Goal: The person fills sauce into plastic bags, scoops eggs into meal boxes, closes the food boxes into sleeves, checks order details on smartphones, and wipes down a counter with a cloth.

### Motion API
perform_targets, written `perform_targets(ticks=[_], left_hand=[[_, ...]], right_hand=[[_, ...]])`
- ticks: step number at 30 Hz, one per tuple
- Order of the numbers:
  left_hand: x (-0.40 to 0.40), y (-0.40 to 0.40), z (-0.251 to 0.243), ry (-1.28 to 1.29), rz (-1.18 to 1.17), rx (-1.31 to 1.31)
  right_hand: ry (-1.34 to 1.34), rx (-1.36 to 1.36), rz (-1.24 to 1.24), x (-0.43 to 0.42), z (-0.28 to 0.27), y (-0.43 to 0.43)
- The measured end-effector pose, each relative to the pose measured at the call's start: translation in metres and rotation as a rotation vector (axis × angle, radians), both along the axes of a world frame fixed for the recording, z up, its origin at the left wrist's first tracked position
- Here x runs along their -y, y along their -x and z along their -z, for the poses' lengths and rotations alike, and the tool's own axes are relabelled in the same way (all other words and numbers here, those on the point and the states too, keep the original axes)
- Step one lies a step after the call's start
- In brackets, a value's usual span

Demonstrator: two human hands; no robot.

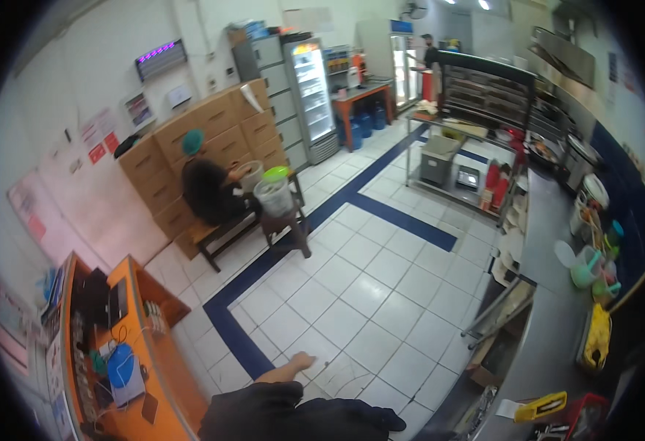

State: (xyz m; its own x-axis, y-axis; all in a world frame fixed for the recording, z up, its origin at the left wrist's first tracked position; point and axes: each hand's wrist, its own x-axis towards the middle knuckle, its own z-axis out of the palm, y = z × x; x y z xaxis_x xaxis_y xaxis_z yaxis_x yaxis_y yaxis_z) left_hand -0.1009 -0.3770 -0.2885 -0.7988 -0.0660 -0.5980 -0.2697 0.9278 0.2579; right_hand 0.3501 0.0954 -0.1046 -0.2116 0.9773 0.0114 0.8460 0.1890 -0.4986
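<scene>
My left hand (303, 361) reaches forward over the white tiled floor (366, 292), past the cuff of a black sleeve (256, 399). Its fingers look partly curled, and I cannot make out anything in them. It appears to touch nothing. My right hand is out of view; only a dark sleeve (377, 416) shows on that side. To the left stands an orange counter (171, 375) with a blue round object (124, 365) and cables on it. On the right runs a long steel worktop (548, 314).
A person in a green hair cover (193, 142) sits on a bench by stacked cardboard boxes (220, 118). Nearby, a lidded clear bucket (274, 197) rests on a stool (286, 229). Farther off are a steel table (455, 128), a lit display fridge (310, 91) and another person (430, 55).
</scene>
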Motion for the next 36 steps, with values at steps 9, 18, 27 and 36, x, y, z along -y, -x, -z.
perform_targets(ticks=[9,18,27,36], left_hand=[[0.277,-0.171,-0.168,0.651,-0.364,-0.260],[0.350,-0.235,-0.164,0.550,-0.404,-0.328],[0.376,-0.275,-0.152,0.482,-0.395,-0.404],[0.434,-0.343,-0.109,0.453,-0.364,-0.572]], right_hand=[[0.094,0.236,0.102,0.067,0.008,0.001],[0.158,0.351,0.122,0.138,0.016,-0.027],[0.196,0.425,0.124,0.168,0.027,-0.072],[0.176,0.547,0.097,0.190,0.037,-0.117]])
